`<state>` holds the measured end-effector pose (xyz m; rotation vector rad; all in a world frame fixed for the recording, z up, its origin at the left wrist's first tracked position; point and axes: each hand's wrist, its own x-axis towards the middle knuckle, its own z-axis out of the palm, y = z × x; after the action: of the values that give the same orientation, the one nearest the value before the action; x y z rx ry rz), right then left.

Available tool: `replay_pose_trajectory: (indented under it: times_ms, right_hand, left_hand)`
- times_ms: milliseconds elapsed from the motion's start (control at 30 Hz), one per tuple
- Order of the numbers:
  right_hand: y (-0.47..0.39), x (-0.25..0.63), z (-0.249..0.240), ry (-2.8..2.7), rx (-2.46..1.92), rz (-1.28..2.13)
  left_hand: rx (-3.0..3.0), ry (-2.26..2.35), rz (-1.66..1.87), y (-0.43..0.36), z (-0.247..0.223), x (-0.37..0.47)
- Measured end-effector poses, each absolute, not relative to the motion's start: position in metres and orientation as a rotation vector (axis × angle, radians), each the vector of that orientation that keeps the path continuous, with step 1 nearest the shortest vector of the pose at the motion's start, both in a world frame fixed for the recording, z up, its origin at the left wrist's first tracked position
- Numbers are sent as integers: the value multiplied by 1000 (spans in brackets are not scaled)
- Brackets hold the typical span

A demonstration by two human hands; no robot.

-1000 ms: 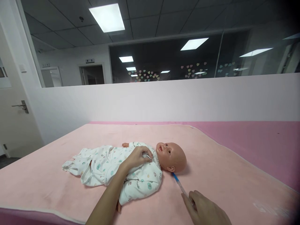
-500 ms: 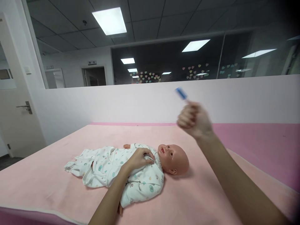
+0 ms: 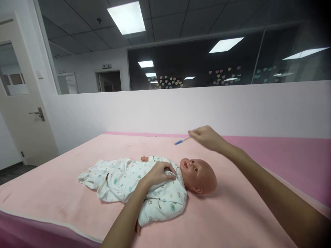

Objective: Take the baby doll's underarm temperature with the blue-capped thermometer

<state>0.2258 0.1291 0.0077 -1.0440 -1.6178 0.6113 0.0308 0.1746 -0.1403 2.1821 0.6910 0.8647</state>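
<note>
A baby doll (image 3: 201, 176) lies on its back, its head to the right. It wears a white patterned outfit (image 3: 131, 181). My left hand (image 3: 160, 174) rests on the doll's chest, thumb and fingers closed on a fold of the shirt near the collar. Above and behind the doll's head, my right hand (image 3: 207, 137) is raised and pinches a thin pale stick with a blue end (image 3: 179, 142). The blue end points left and slightly down, clear of the doll. Slight blur hides the stick's details; it might be a thermometer.
A pink padded surface (image 3: 64, 179) lies under the doll, with darker pink (image 3: 289, 158) at the right. Behind it runs a low white wall (image 3: 155, 110) with glass above. A door (image 3: 23, 113) stands at the left.
My right hand has swung down and slightly left, turning the blue end from up-left to down-left. My left hand keeps its place on the doll's chest. The view has shifted slightly.
</note>
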Motion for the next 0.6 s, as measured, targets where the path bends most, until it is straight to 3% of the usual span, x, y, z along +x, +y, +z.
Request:
replay_pose_trajectory:
  times_ms: [400, 600]
  right_hand:
    - [108, 211, -13, -1490, -724, 783]
    - [64, 232, -43, -1368, -934, 598]
  left_hand:
    - [2157, 687, 854, 175, -141, 30]
    - [2171, 710, 878, 176, -141, 31]
